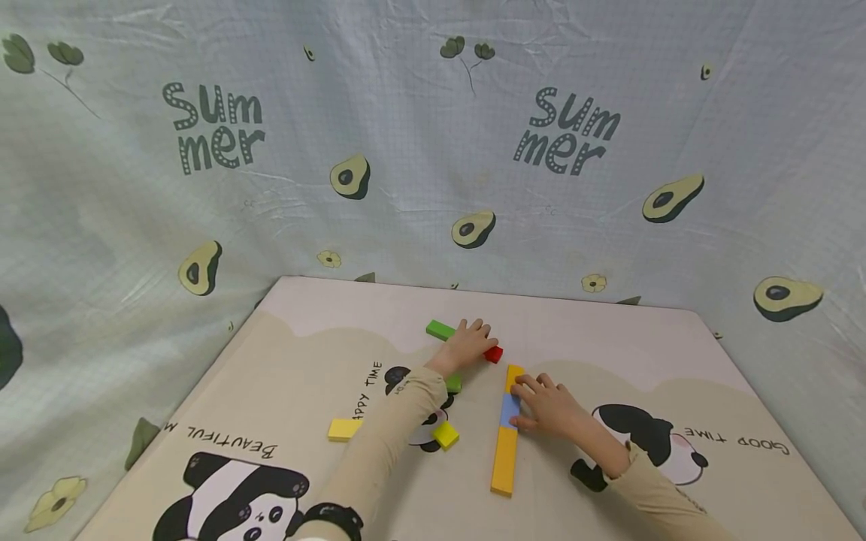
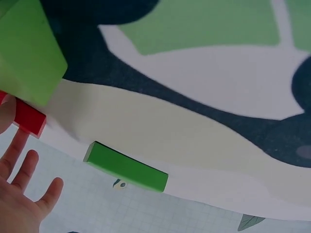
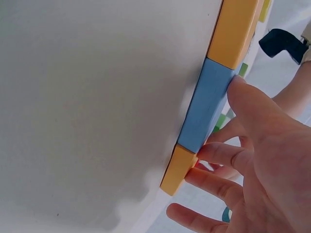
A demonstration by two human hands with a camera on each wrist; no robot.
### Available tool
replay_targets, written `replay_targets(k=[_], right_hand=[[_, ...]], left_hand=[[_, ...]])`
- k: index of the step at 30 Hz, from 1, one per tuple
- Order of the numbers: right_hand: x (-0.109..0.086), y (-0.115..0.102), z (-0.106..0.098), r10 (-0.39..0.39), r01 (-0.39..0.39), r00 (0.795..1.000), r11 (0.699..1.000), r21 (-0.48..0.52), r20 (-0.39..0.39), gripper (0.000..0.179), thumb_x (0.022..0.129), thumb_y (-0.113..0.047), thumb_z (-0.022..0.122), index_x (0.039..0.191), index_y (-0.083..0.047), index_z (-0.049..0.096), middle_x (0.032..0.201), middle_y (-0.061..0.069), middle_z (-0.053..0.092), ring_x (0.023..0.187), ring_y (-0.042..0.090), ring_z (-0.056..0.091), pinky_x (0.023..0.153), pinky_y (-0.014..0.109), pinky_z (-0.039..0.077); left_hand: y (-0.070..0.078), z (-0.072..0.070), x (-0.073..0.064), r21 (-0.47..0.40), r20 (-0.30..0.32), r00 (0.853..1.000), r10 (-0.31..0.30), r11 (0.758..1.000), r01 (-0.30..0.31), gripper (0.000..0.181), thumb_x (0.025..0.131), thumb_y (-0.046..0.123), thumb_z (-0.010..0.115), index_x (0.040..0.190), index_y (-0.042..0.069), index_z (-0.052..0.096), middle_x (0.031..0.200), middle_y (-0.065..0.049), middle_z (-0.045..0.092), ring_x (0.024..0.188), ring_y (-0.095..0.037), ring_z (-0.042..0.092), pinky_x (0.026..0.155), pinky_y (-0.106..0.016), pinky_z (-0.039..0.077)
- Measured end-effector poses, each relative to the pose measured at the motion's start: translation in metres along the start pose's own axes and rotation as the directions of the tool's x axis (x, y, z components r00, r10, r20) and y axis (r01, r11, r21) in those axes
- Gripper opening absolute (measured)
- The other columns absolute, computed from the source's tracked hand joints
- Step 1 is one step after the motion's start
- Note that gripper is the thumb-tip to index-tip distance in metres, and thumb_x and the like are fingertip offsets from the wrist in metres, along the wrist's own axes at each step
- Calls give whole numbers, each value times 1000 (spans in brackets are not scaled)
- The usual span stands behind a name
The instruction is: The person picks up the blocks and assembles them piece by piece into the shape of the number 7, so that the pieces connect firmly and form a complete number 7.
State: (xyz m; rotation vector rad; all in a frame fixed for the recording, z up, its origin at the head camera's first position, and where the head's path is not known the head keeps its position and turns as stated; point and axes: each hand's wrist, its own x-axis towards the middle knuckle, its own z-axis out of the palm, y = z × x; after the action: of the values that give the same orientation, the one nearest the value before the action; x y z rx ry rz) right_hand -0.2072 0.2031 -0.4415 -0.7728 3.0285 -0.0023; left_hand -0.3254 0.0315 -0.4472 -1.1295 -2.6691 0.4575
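In the head view my left hand is at the far middle of the table, over a red block. The left wrist view has the thumb and a finger pinching that red block, other fingers spread. A long green block lies just left of it, and a light green block stands nearer. My right hand touches the side of a straight row: a short orange block, a blue block and a longer orange block, end to end. Its thumb rests at the blue block, fingertips at the short orange one.
Two yellow blocks lie nearer, one left of my left forearm and another right of it. The tabletop carries panda prints and lettering. A printed avocado curtain hangs behind the table.
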Motion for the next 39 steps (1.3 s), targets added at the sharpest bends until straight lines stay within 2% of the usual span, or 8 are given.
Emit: replay_targets(k=[12,29,36,39], right_hand=[[0,1,1,-5,5,1000,1000,-4,-7,49,79,-42,62,115,-10,52,121,12,49,100,31,47,74,48,46],[1,0,0,-3,3,1000,1000,10,5,50,79,-42,61,116,-11,51,123,11,48,100,31,46,74,48,46],[1,-1,-2,-1,1,1000,1000,11,0,49,79,-41,62,116,-10,52,122,12,48,98,30,46,73,48,46],[0,-1,-2,4,-4,1000,1000,8,5,49,79,-41,62,116,-10,52,122,11,48,99,30,46,73,48,46]], left_hand=[[-2,0,-4,22,-39,999,31,999,-30,30,93,17,45,119,30,51,117,3,52,111,-17,44,90,-37,41],[-3,-6,2,-9,-9,997,71,997,-71,35,94,12,42,121,32,51,123,2,51,115,-19,42,96,-40,39],[-1,-8,8,13,-65,994,89,996,-88,35,93,13,44,117,35,55,117,5,53,110,-17,44,94,-40,41],[1,-8,11,27,-67,993,101,995,-100,36,93,11,44,117,36,55,116,5,53,109,-17,45,94,-41,41]])
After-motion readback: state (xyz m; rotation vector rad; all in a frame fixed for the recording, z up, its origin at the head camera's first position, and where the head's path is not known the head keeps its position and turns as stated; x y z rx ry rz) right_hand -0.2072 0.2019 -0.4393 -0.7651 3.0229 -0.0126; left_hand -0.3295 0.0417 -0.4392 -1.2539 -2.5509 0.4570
